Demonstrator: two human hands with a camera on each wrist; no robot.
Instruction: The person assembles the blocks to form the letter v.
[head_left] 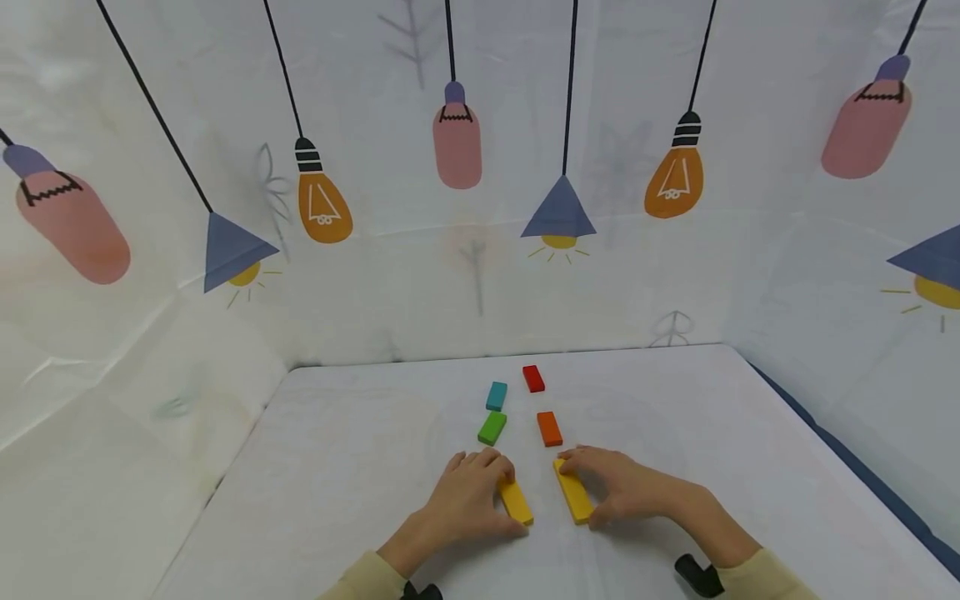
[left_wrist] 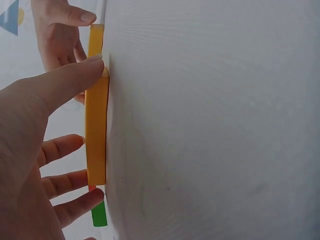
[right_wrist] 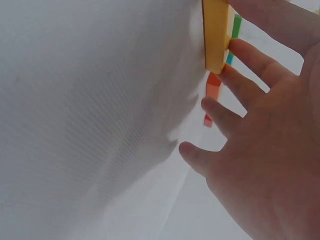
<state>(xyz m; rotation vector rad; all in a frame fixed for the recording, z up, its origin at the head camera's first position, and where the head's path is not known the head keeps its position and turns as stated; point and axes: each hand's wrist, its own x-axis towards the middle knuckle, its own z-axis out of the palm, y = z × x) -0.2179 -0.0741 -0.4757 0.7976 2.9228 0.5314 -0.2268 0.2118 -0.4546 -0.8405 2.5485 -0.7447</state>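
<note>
Near the front of the white table, my left hand (head_left: 468,497) pinches a yellow block (head_left: 516,502) lengthwise. In the left wrist view the thumb presses the near end of this yellow block (left_wrist: 96,135), with fingertips at its far end. Across a small gap, my right hand (head_left: 626,483) holds a second yellow block (head_left: 574,497) the same way, thumb at the near end and fingertips at the far end. The right wrist view shows its other fingers spread beside this yellow block (right_wrist: 216,40). Both blocks lie flat, angled towards each other at their near ends.
Beyond the left hand lie a green block (head_left: 492,427) and a teal block (head_left: 496,396). An orange block (head_left: 550,429) and a red block (head_left: 533,378) form the right row. A white curtain (head_left: 495,283) printed with lamps hangs behind the table (head_left: 337,467).
</note>
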